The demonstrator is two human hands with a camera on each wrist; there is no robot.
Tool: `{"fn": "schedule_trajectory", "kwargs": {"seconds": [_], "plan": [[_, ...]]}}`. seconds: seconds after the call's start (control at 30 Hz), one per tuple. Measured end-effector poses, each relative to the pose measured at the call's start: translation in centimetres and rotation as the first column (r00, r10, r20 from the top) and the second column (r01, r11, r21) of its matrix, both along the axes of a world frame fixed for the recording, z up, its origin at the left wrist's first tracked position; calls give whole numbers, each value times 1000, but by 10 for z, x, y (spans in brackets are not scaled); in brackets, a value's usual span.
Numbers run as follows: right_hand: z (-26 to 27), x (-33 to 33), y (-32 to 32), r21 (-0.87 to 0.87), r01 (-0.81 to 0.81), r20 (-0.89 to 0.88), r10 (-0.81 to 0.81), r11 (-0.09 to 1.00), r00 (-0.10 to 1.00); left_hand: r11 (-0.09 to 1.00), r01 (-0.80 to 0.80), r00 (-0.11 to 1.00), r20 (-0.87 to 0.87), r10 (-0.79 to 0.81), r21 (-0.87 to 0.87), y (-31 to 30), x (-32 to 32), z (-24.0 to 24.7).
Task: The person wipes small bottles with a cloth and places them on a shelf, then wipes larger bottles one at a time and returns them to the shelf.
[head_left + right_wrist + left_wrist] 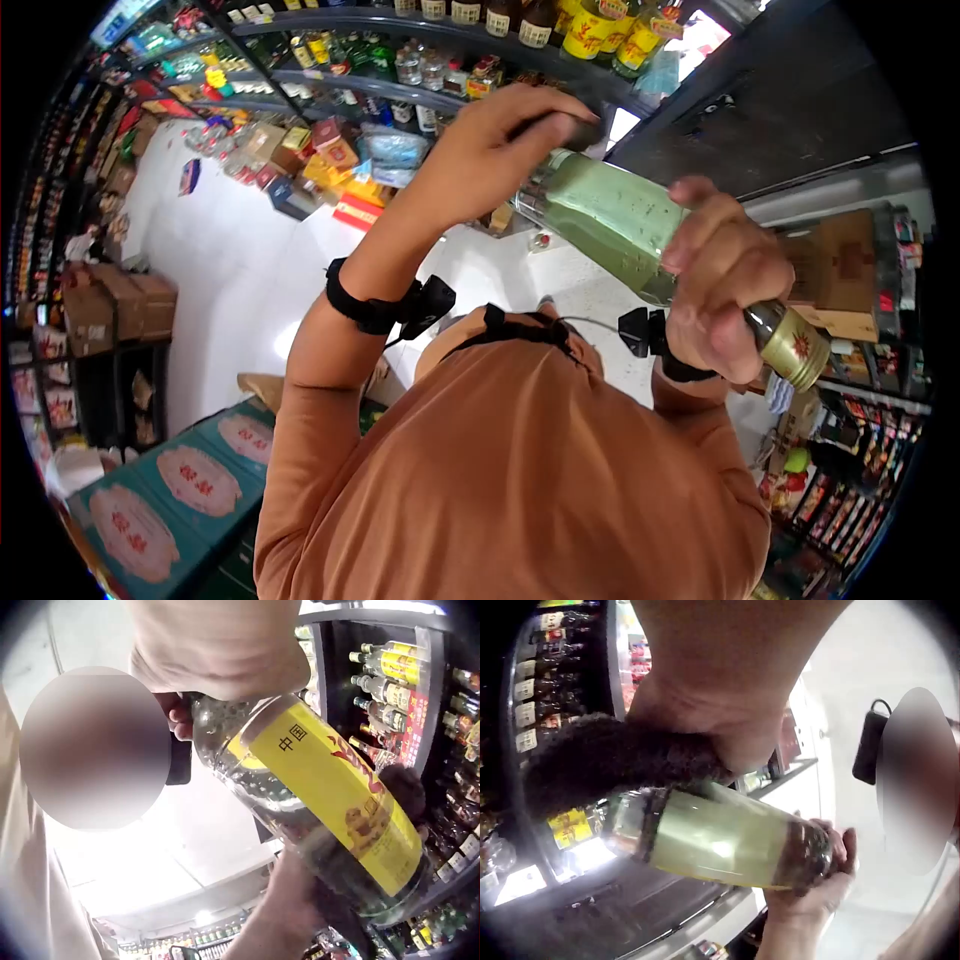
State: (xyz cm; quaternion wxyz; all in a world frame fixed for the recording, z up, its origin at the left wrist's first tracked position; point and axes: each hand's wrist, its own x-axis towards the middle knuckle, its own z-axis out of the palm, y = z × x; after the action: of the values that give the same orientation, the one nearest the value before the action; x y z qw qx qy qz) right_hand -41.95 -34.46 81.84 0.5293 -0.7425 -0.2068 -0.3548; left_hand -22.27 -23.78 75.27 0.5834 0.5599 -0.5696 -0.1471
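Observation:
Both hands hold a clear glass bottle (pixel 610 225) tilted, with its gold cap (pixel 797 350) pointing down to the right. My right hand (pixel 720 290) grips the neck just above the cap. My left hand (pixel 490 150) curls over the bottle's base and holds a dark fuzzy cloth (pixel 562 128) against it. In the left wrist view the cloth (pixel 607 761) lies along the bottle (pixel 720 836), and the right hand (pixel 817 892) clasps the far end. The right wrist view shows the bottle's yellow label (pixel 330 787) below the right hand (pixel 217 645).
Shelves (pixel 400 90) packed with bottles run across the top. Brown boxes (pixel 120 305) stand at the left, teal cartons (pixel 190 480) at the lower left. White floor (pixel 230 260) lies between them. More stocked racks (pixel 860 440) stand at the right.

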Motion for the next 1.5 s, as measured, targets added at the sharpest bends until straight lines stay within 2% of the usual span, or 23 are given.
{"fn": "schedule_trajectory", "kwargs": {"seconds": [0.1, 0.17, 0.3, 0.37, 0.4, 0.47, 0.5, 0.57, 0.6, 0.73, 0.83, 0.87, 0.9, 0.93, 0.97, 1.0, 1.13, 1.17, 1.23, 1.3, 1.37, 1.4, 1.5], "plan": [[-16, -6, -26, -46, -75, -51, 73, 996, 996, 992, 125, 991, -49, -125, -3, -24, -49, 16], [-14, -18, -44, -229, -6, -101, -18, 973, 995, 988, 89, 962, -266, -53, 126, -35, -86, 35], [-18, -59, -79, -219, 75, -159, -112, 973, 981, 995, 53, 979, -202, -35, 84, -81, -117, 17], [-39, -69, -104, 103, 35, -57, -29, 994, 998, 981, 147, 984, -122, -132, 123, -102, -119, 6], [-43, -77, -120, 190, -35, -52, 45, 981, 998, 949, 239, 956, -219, -194, 203, -109, -113, -7], [-46, -90, -152, 301, -204, -23, 221, 931, 975, 861, 409, 883, -370, -290, 302, -113, -111, -30], [-49, -95, -162, 296, -196, -39, 217, 935, 975, 830, 500, 783, -539, -310, 249, -111, -118, -39], [-54, -102, -178, 475, -409, 32, 449, 779, 893, 761, 643, 585, -696, -416, 84, -109, -130, -50], [-54, -102, -183, 503, -472, 87, 501, 723, 861, 774, 631, 452, -840, -301, 63, -104, -141, -51], [-53, -104, -200, 533, -639, 263, 610, 554, 748, 797, 603, 306, -909, -283, -45, -99, -160, -56], [-55, -92, -195, 635, -522, 274, 465, 570, 842, 828, 558, 323, -904, -281, -58, -91, -153, -36], [-52, -90, -186, 740, -407, 273, 313, 536, 910, 858, 511, 410, -865, -290, -45, -88, -148, -36], [-42, -87, -181, 810, -160, 68, 181, 564, 981, 903, 429, 620, -731, -284, 13, -84, -141, -31], [-41, -83, -176, 866, 1, -40, 67, 500, 997, 955, 286, 879, -420, -228, 80, -78, -133, -27], [-42, -78, -172, 896, 156, -153, -40, 415, 987, 989, 126, 992, -39, -123, 77, -74, -123, -23], [-46, -74, -169, 942, 175, -175, -25, 287, 984, 992, 96, 993, 64, -101, 77, -70, -115, -22], [-49, -47, -141, 938, 127, -134, -3, 324, 991, 972, 136, 990, -57, -127, 192, -62, -94, -26], [-45, -36, -122, 936, 136, -146, 5, 324, 989, 980, 81, 996, 26, -87, 179, -60, -91, -25], [-41, -10, -86, 692, 305, -204, -228, 654, 952, 984, 18, 999, -53, -9, 179, -56, -82, -27], [-39, 17, -47, 501, 412, -252, -326, 762, 911, 993, -84, 996, 45, 81, 80, -52, -67, -28], [-51, 42, -37, 441, 467, -233, -405, 767, 884, 989, -138, 990, 12, 137, 62, -44, -57, -22], [-57, 53, -38, 484, 455, -220, -400, 747, 890, 995, -101, 986, -135, 100, 0, -44, -52, -23], [-60, 70, -21, 528, 446, -269, -356, 723, 895, 966, -94, 985, 116, 124, -240, -26, -38, -16]]}}
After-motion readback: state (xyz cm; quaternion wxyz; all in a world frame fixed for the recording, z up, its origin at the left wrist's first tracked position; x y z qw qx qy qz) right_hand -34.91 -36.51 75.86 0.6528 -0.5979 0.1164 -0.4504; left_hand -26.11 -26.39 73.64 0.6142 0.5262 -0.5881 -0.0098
